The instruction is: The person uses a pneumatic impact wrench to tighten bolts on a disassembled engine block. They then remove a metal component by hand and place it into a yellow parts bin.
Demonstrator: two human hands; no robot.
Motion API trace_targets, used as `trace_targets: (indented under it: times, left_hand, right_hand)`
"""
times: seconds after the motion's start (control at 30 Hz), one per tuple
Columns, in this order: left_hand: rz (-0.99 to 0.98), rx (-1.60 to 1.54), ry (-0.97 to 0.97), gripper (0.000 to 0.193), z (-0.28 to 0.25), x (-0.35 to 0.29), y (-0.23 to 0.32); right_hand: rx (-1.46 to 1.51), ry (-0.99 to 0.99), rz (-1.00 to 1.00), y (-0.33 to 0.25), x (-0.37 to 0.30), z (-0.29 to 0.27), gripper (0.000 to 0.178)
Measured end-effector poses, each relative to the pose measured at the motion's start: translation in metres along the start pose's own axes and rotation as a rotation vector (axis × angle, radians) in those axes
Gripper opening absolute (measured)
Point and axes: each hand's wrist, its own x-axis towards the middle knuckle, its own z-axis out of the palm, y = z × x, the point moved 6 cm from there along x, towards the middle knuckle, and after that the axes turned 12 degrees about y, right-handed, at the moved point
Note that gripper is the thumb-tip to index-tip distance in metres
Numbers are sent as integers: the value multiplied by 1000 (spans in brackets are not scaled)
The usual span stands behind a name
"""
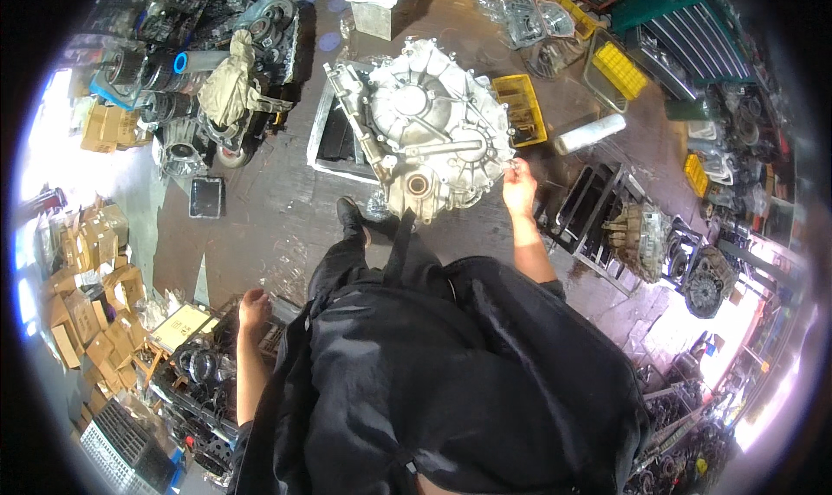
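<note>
Right hand touches metal housing, left hand hangs, both grips unclear (yellow panel bears dark print)

A: Right arm?
B: Bare right hand reaches forward, right of the body's midline. Fingers bent, tips bunched. Bare right forearm comes out of a dark cloth sleeve, elbow end nearer the torso.
A: Left?
B: Bare left hand sits farther back, out to the left, fingers loosely curled. Bare left forearm points forward. Hands well apart.
A: Finger detail?
B: Too small to tell.
A: Feet?
B: Black left shoe shows ahead of the torso.
</note>
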Motion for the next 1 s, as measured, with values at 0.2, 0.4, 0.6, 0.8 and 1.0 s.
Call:
trace_targets:
  times: [0.2,0.4,0.6,0.8,1.0]
  left_hand:
    - [114,74,47,34,-8,11,11]
    - [128,116,11,33,-12,10,5]
    - [67,108,36,34,-20,1,2]
    - [90,102,29,34,-18,3,-5]
    - [100,102,12,34,-15,1,2]
  right_hand:
    - [1359,-548,685,-34,-11,-3,27]
    - [1370,-618,725,-44,-2,-4,36]
    - [809,-239,667,-3,41,0,28]
    - [-98,29,358,38,60,6,27]
    - [-430,13,-72,17,59,15,30]
